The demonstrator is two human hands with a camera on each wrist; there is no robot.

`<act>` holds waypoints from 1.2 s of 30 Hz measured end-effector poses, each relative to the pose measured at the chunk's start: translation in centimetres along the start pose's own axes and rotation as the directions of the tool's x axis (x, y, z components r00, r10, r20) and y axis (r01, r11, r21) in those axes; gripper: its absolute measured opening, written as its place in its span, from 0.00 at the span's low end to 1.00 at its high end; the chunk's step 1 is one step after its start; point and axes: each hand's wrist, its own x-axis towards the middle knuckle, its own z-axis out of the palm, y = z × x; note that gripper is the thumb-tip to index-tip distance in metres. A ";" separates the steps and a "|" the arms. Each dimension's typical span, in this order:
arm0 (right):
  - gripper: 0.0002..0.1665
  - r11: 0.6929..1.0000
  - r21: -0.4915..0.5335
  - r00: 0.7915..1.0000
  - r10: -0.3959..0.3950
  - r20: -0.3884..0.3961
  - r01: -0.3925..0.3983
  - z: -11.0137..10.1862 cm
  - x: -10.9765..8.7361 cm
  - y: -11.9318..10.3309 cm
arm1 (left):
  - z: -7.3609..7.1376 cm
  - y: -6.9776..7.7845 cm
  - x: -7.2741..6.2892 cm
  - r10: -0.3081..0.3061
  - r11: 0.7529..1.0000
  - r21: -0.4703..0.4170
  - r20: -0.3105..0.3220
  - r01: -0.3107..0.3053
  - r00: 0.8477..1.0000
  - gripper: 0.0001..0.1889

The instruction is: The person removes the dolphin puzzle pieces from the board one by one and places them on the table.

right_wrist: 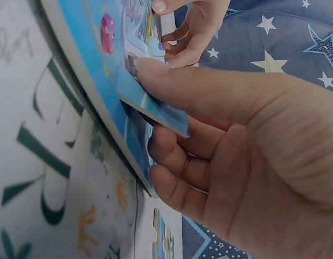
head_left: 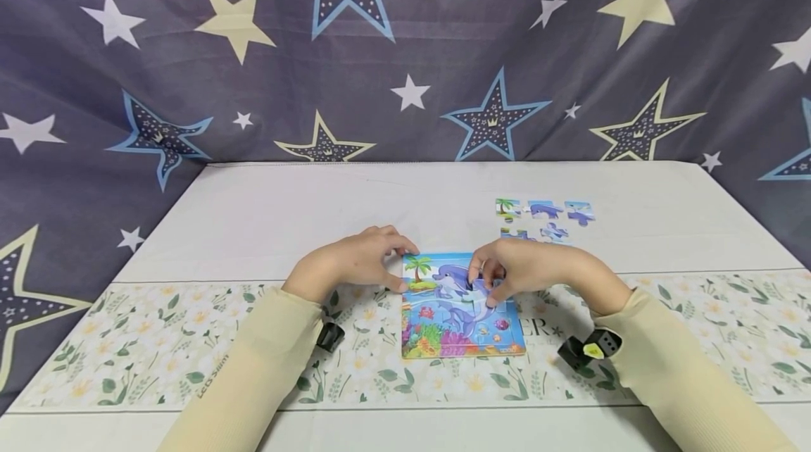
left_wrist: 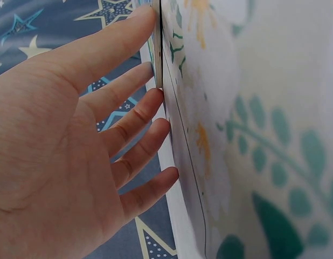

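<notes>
A jigsaw puzzle board (head_left: pixel 521 343) with dolphins, a palm tree and coral lies flat on the floral band of the table. My left hand (head_left: pixel 360 258) is at its left side, thumb and index finger touching the edge near the upper left corner. In the left wrist view the fingers of the left hand (left_wrist: pixel 75 145) are spread and fairly straight. Over the board's upper right part, my right hand (head_left: pixel 526 267) pinches a blue puzzle piece (right_wrist: pixel 169 114) between thumb and fingers. The piece is tilted, one side low against the board and the other raised.
Several loose puzzle pieces (head_left: pixel 545 210) lie in two rows behind the right hand, the nearer row partly hidden by it. A dark star-patterned curtain (head_left: pixel 405 51) hangs at the back and sides. A black wrist device (head_left: pixel 589 350) is on the right sleeve.
</notes>
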 end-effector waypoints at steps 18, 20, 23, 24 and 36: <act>0.17 0.999 -0.007 0.999 0.037 -0.040 -0.037 -1.1 -1.1 -0.1 | 0.1 0.0 -0.1 0.001 1.000 -0.001 -0.008 -0.001 1.000 0.30; 0.17 0.999 -0.006 0.997 0.052 -0.054 -0.053 -1.4 -1.4 0.0 | 0.1 0.0 -0.1 0.000 1.000 0.000 -0.009 0.000 1.000 0.30; 0.17 0.998 -0.007 0.995 0.064 -0.081 -0.065 -1.8 -1.8 0.2 | 0.1 0.0 -0.1 -0.003 1.000 -0.002 -0.008 0.003 1.000 0.30; 0.17 0.998 -0.009 0.994 0.066 -0.092 -0.068 -2.0 -2.0 0.2 | 0.1 0.0 -0.1 -0.003 1.000 -0.003 -0.007 0.003 1.000 0.30; 0.14 0.986 0.020 0.954 0.165 -0.250 -0.165 -4.2 -3.8 2.3 | 0.2 0.1 -0.1 -0.006 1.000 -0.004 -0.006 0.006 1.000 0.30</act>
